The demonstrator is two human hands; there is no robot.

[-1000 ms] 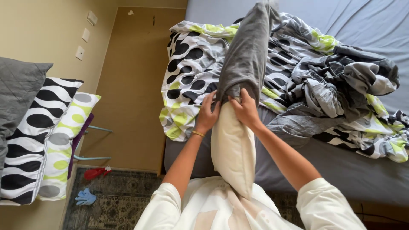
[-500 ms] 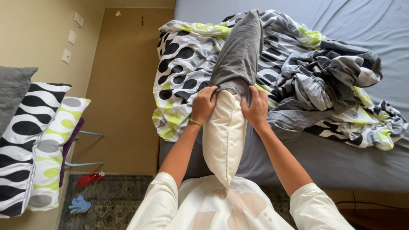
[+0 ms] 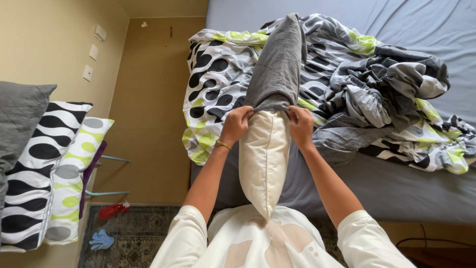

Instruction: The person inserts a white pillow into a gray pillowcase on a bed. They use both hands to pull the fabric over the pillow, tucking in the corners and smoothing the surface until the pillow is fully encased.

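**Pillowcase roughly halfway on**

Gripping the open hem of the grey pillowcase [image 3: 278, 64] with left hand [image 3: 236, 124] and right hand [image 3: 301, 125], fingers of both curled closed on the fabric. Covering only the far half of the cream pillow [image 3: 264, 159]; near half showing bare, propped upright against the chest, above the bed [image 3: 396, 188].

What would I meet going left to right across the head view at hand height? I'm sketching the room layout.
Grey cushion → black-and-white patterned pillow → tan wall → left hand → cream pillow → right hand → crumpled patterned duvet cover.
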